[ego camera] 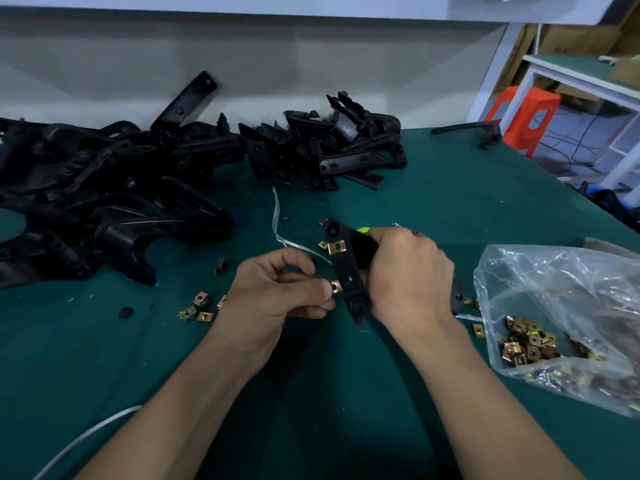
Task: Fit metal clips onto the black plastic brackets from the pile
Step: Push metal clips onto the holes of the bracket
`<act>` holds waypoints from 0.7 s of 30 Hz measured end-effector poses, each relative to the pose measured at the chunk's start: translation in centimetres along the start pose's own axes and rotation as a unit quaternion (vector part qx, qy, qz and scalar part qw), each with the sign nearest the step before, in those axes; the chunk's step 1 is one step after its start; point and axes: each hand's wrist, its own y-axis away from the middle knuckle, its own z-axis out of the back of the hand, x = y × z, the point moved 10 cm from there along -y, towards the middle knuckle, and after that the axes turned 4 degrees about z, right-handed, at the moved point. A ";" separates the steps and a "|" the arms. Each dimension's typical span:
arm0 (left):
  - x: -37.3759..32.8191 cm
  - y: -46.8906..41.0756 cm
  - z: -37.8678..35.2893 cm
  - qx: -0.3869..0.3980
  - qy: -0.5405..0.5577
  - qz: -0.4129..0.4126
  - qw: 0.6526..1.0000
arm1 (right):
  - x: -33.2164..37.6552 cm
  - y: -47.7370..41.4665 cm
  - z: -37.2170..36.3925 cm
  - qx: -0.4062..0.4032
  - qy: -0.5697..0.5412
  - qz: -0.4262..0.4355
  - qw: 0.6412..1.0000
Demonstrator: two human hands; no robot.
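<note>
My right hand (408, 275) grips a black plastic bracket (346, 271) upright over the green table. One brass-coloured metal clip (336, 247) sits on the bracket's upper part. My left hand (277, 289) pinches a second metal clip (335, 286) between thumb and finger, pressed against the bracket's lower left edge. A big pile of black brackets (114, 188) lies at the far left, and a smaller pile (325, 147) at the back centre. Loose clips (199, 306) lie to the left of my left hand.
A clear plastic bag (561, 320) with several clips lies open at the right. A thin white strap (277, 220) curls on the green mat (311, 393). A single black part (467, 129) rests near the table's back right corner. Shelving and an orange box stand beyond.
</note>
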 end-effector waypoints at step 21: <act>0.0 0.4 0.6 -0.066 0.020 0.006 0.998 | -0.2 0.3 0.0 -0.022 0.002 -0.025 0.999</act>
